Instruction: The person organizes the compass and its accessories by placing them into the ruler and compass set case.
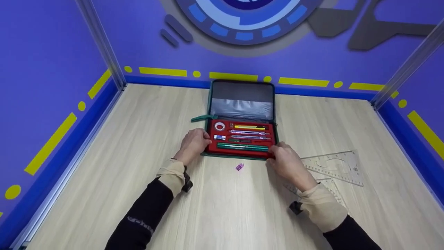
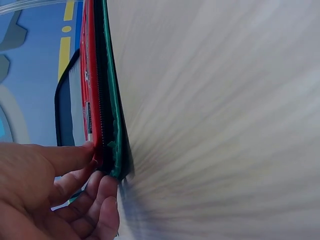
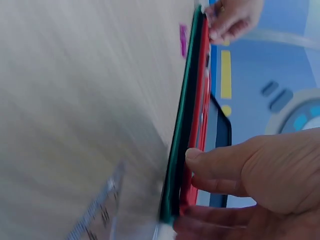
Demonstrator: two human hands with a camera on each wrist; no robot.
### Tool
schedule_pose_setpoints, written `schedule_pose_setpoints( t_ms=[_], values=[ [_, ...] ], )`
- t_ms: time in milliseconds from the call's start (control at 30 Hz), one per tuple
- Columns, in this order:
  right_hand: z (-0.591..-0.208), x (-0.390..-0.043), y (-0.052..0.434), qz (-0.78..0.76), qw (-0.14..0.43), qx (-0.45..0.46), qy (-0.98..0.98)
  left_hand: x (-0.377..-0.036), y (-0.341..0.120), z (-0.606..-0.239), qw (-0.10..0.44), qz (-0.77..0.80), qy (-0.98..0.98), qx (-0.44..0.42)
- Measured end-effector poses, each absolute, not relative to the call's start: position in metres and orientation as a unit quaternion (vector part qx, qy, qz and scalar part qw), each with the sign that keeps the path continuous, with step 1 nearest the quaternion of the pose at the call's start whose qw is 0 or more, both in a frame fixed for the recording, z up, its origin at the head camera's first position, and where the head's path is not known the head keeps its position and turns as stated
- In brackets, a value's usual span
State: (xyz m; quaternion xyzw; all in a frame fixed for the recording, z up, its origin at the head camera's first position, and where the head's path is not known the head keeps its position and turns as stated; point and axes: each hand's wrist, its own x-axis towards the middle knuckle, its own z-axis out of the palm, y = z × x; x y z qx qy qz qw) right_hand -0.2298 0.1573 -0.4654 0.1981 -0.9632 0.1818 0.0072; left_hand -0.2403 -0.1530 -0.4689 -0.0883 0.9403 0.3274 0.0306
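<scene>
A green zip case (image 1: 242, 91) lies open with its lid raised against the back wall. In its base sits a red tray (image 1: 239, 152) of drawing tools: a yellow cutter knife (image 1: 248, 127), metal compass-like instruments (image 1: 248, 132), a small eraser (image 1: 219, 137) and green pencils (image 1: 242, 147). My left hand (image 1: 194, 142) pinches the tray's left edge, thumb on top in the left wrist view. At the front right corner, my right hand (image 1: 289, 161) pinches the tray between thumb and fingers. The left wrist view shows a gap between red tray (image 2: 92, 75) and green rim (image 2: 114, 90).
A small purple piece (image 1: 239, 167) lies on the wooden table (image 1: 229, 208) before the case. Beyond my right hand are a clear set square (image 1: 347, 170) and a second clear ruler piece (image 1: 334, 189), partly under my wrist. Blue walls (image 1: 145, 45) enclose the table's back and sides.
</scene>
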Motion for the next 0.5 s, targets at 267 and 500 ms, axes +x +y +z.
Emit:
schedule_pose_setpoints(
  t_ms=[267, 500],
  values=[
    [-0.469, -0.215, 0.131, 0.175, 0.043, 0.265, -0.947, -0.242, -0.154, -0.464, 0.061, 0.343, 0.93, -0.116],
    [-0.466, -0.209, 0.108, 0.199, -0.014, 0.356, -0.913, -0.247, -0.153, -0.462, 0.086, 0.363, 0.918, -0.138]
  ],
)
